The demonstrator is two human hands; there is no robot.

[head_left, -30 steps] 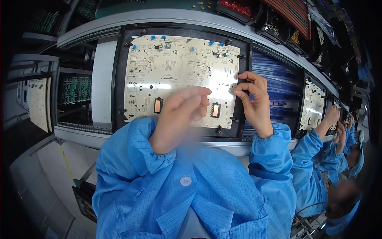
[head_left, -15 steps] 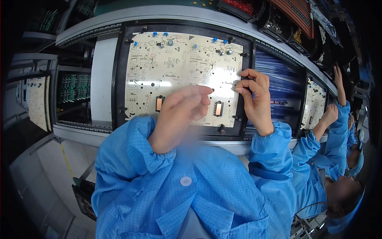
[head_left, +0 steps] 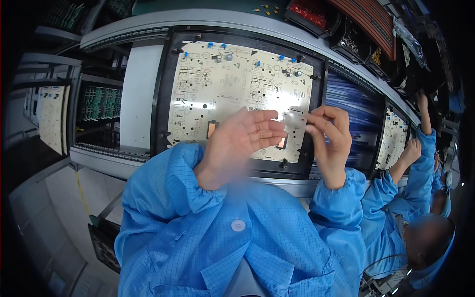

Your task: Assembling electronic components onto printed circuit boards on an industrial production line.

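Observation:
A cream circuit board lies in a black carrier frame in front of me. Blue disc parts and small grey cylindrical capacitors stand along its far side. Over the board's near half, my left hand is open, palm up, its fingers stretched to the right; I cannot make out anything on the palm. My right hand is over the board's right edge, thumb and forefinger brought together in a pinch. Whatever sits at those fingertips is too small to name. A dark chip with an orange top is partly covered by my left hand.
Metal conveyor rails run left to right. Parts bins, one with red pieces, line the far right. Racked green boards stand at left. Beside me at right, another person's hand is near a second board.
My left hand has turned palm up and its fingers have opened out. My right hand has come slightly nearer to me, still pinched. The whole view has shifted a little.

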